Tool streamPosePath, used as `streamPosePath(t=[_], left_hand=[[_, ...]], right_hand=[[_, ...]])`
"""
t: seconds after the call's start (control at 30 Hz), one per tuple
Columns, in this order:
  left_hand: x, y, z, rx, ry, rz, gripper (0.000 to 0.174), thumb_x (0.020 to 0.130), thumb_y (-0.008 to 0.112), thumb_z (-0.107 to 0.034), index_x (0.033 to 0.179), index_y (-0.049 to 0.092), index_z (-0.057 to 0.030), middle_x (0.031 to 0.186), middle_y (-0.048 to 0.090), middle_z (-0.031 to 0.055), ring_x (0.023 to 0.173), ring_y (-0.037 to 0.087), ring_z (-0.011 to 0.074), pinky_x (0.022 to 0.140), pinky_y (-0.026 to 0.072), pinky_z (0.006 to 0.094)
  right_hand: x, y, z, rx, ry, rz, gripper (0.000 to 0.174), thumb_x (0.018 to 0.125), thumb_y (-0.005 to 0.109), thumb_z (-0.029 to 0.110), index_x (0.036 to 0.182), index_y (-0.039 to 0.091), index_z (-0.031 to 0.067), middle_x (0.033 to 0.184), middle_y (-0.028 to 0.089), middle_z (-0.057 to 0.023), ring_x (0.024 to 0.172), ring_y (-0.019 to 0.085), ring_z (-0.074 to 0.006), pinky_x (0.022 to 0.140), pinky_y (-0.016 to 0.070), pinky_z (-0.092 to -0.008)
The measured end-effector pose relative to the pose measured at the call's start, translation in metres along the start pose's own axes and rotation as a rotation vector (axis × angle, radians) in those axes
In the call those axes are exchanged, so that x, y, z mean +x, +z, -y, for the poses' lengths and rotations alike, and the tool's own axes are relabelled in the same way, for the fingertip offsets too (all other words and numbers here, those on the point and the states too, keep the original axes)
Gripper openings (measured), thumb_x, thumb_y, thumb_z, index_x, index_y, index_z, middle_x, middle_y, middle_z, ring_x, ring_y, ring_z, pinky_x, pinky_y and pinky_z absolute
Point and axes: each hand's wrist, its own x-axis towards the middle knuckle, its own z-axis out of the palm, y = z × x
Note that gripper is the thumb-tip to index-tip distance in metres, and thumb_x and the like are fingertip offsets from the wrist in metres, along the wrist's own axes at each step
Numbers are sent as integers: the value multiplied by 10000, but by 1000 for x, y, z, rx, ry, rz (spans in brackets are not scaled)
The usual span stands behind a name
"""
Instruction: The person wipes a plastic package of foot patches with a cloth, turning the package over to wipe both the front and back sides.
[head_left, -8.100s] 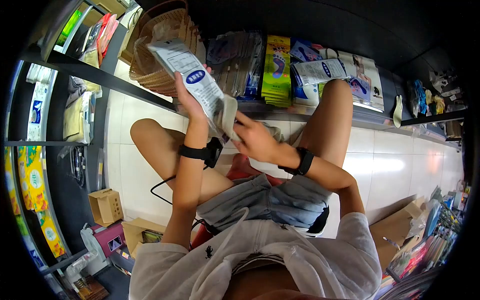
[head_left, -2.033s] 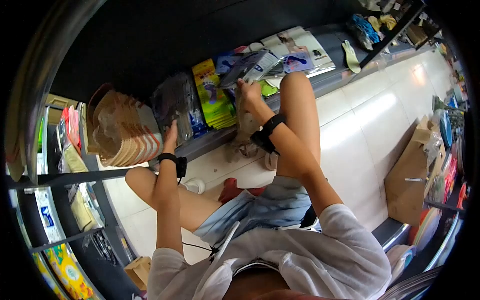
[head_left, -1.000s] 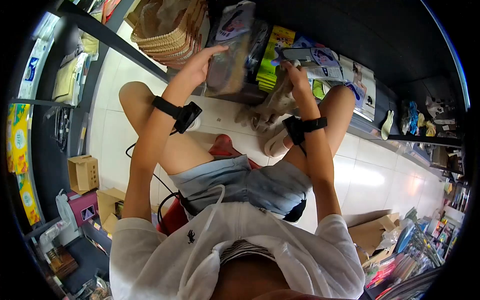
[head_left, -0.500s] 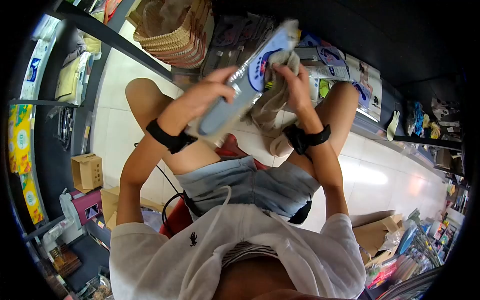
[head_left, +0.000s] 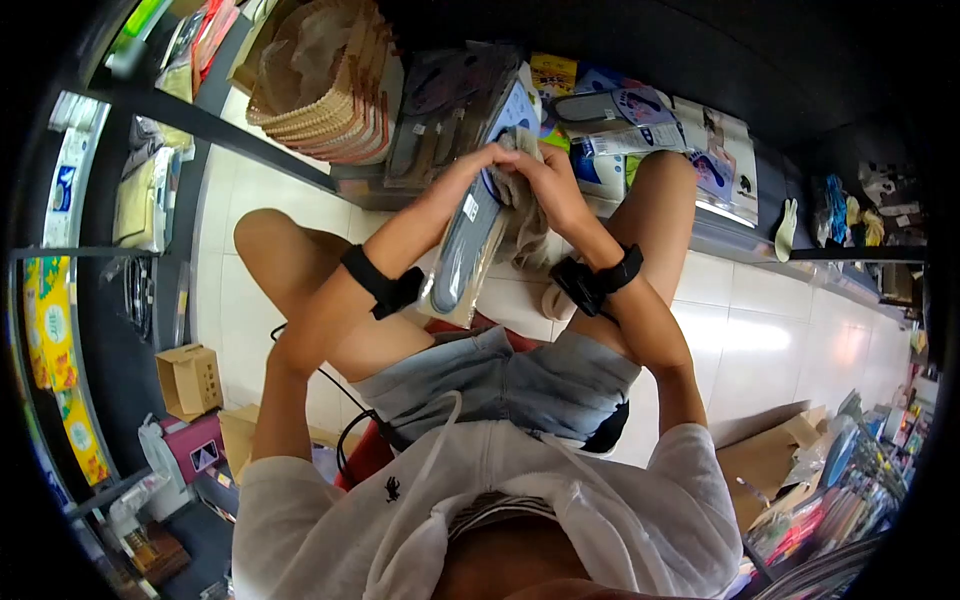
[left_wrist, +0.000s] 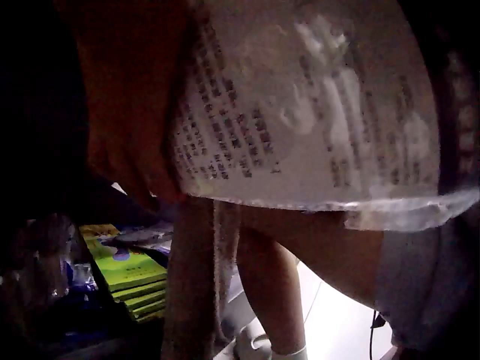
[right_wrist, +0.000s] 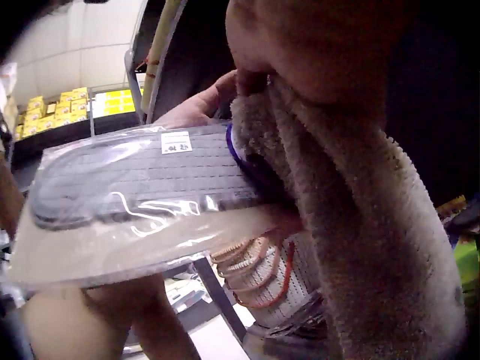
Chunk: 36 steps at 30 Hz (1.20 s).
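A clear plastic packet with a grey insole slants between the person's knees, its white price sticker facing up. The left hand grips this packet near its upper part. A fluffy grey-beige cloth hangs from the right hand, which holds it bunched against the packet's blue-printed end. In the right wrist view the cloth covers that end, and the quilted insole shows through the film. The packet's printed back fills much of the left wrist view.
Stacked woven baskets stand at the shelf's left. Beside them lie more packed insoles. Further right are loose packets and a pale foot-shaped piece. Open cardboard boxes flank the person, near a left-hand rack.
The right hand has left the packets on the right of the shelf. The left hand has lifted a packet from the pile, and it now lies tilted between both hands, against the cloth.
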Motion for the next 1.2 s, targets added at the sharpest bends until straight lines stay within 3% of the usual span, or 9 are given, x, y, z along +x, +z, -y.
streamPosePath(t=[0.07, 0.2, 0.3, 0.4, 0.53, 0.63, 0.8, 1.03, 1.2], left_hand=[[-4, 7, -2, 2, -127, 2, 265, 722, 529, -316, 853, 535, -86, 745, 538, 25, 623, 536, 121, 600, 444, 235], [2, 11, 7, 19, -158, -2, 312, 712, 586, -277, 944, 495, -87, 800, 525, 9, 733, 510, 92, 667, 419, 238], [6, 16, 14, 52, 6, 99, 670, 721, 578, -224, 1270, 206, -126, 1152, 352, 75, 1043, 369, 155, 816, 360, 278], [7, 10, 21, -67, -171, 88, 671, 682, 559, -136, 1261, 221, -130, 971, 441, 67, 854, 491, 159, 679, 425, 259], [-3, 2, 26, 61, -174, 83, 606, 648, 530, -81, 1204, 289, -77, 919, 450, 69, 826, 498, 160, 696, 441, 297], [-8, 15, 19, 221, -31, 93, 773, 596, 481, -34, 1292, 156, -115, 870, 409, 71, 753, 476, 168, 690, 432, 295], [-10, 10, 22, 285, -24, 110, 802, 585, 487, -40, 1303, 135, -111, 923, 419, 84, 784, 469, 173, 696, 411, 277], [-10, 13, 34, 343, -48, 302, 822, 575, 465, -22, 1311, 109, -112, 1053, 390, 94, 954, 425, 199, 715, 378, 263], [-11, 13, 40, 290, -66, 236, 827, 558, 454, 6, 1305, 116, -108, 1038, 392, 83, 965, 420, 203, 723, 372, 263]], right_hand=[[6, -4, 0, 21, 58, -246, 197, 711, 521, 152, 753, 541, -39, 643, 536, -35, 575, 481, -92, 525, 386, -227], [21, -26, 4, 168, 81, -358, 207, 716, 510, 156, 740, 532, -49, 676, 543, -67, 570, 479, -103, 510, 379, -237], [9, -19, 11, 76, 34, -290, 189, 714, 510, 139, 725, 536, -48, 685, 545, -60, 599, 477, -102, 542, 373, -235], [5, -17, 3, 57, 72, -158, 162, 701, 523, 110, 722, 550, -49, 692, 543, -52, 598, 471, -98, 541, 368, -233], [19, -24, 9, 325, 132, -374, 125, 701, 505, 109, 701, 519, -15, 644, 532, -62, 535, 503, -148, 504, 395, -252], [21, -30, 10, 355, 190, -410, 123, 699, 506, 114, 683, 513, -8, 640, 528, -50, 541, 498, -135, 510, 394, -248], [7, -20, 14, 239, 82, -232, 113, 691, 504, 111, 670, 514, 0, 636, 521, -45, 557, 486, -119, 524, 389, -246], [21, -50, 21, 445, 142, -399, 134, 692, 472, 126, 688, 516, -1, 647, 521, -67, 554, 494, -142, 532, 402, -269], [14, -44, 15, 407, 82, -344, 125, 678, 488, 112, 693, 522, -8, 644, 525, -59, 556, 504, -138, 525, 410, -260]])
